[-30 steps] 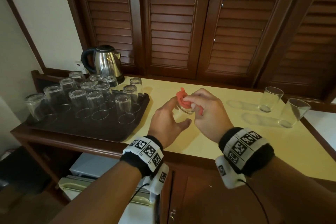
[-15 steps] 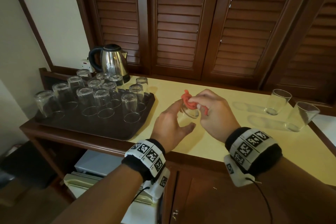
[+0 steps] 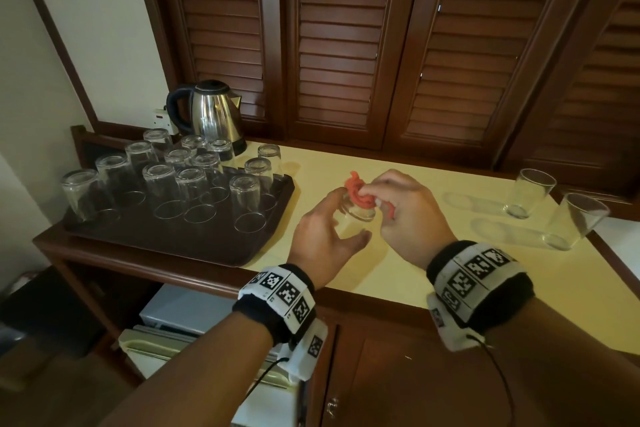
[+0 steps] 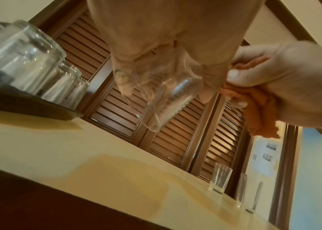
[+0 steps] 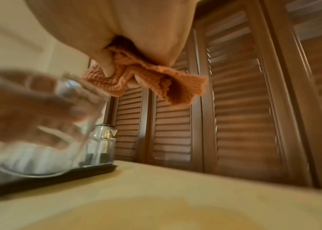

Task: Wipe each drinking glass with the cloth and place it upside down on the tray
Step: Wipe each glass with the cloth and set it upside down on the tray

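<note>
Since a second ago the hands have hardly shifted over the counter; the head view has swung a little, so the tray and kettle sit further right in it, and the glass stays held between both hands while the cloth works at its top.

The glass (image 3: 355,210) is a clear, plain tumbler, tilted, held in the air above the yellow counter (image 3: 398,274), just right of the tray (image 3: 180,239). The left hand (image 3: 323,236) grasps it, fingers (image 4: 125,87) curled round the far wall and thumb on the near side; through the left wrist view the fingertips show behind the clear wall. The cloth (image 3: 360,192) is a small orange knitted piece, bunched up. The right hand (image 3: 408,218) pinches it between thumb and curled fingers and presses it against the upper end of the glass, with a loose flap hanging below the fingers in the right wrist view (image 5: 168,80).

On the tray, left of the held glass, about a dozen glasses (image 3: 175,180) stand upside down in rows. A steel kettle (image 3: 213,116) stands behind the tray against the louvred shutters (image 3: 346,45). Well right of the tray, beyond the right hand, two upright glasses (image 3: 530,192) stand close together near the counter's far right end.
</note>
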A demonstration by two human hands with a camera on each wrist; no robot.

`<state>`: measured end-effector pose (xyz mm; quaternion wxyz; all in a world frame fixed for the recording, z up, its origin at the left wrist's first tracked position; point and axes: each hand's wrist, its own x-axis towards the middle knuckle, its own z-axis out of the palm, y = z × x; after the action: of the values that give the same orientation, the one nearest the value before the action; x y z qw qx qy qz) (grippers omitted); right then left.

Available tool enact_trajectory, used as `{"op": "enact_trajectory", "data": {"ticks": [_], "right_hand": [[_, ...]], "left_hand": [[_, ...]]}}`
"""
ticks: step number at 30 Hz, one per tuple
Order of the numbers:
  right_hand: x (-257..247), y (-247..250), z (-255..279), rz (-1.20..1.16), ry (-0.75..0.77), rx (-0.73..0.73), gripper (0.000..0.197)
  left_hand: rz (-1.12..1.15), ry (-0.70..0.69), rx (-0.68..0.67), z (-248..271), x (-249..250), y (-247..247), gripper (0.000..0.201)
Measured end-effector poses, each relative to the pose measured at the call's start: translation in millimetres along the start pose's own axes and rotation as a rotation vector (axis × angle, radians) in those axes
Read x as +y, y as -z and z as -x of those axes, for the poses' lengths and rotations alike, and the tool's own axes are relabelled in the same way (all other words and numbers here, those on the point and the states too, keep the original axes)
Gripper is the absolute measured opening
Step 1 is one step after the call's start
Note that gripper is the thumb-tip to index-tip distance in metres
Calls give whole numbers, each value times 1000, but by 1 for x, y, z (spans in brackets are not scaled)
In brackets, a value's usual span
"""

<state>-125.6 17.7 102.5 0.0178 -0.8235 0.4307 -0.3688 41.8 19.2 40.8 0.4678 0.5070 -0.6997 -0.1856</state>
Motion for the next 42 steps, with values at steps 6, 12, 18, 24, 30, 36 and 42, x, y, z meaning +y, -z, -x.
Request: {"op": "enact_trajectory", "data": {"ticks": [6,12,18,24,30,36,42], "right_hand": [[6,4,-1,-74,33,-65,39],[-3,0,-1,-154,55,-52,40],[1,1,-5,-98,36,-1,38],[5,8,-11,-45,27,29,38],[16,9,-3,-55,58,51,40],[14,6,4,-126,66,7,41],[3,-6,0,-154,9,45,38]], "left_hand": [[72,44,-3,-1,-6,4,68],[165,71,-27,-4,-10,-4,64],[121,67,-42,-14,-2,-6,71],[91,31,-36,-21,4,-7,71],[113,21,-10,-20,2,-12,69],[106,49,7,-20,-2,-14,63],[194,129,47,-21,-3,-25,61]]}}
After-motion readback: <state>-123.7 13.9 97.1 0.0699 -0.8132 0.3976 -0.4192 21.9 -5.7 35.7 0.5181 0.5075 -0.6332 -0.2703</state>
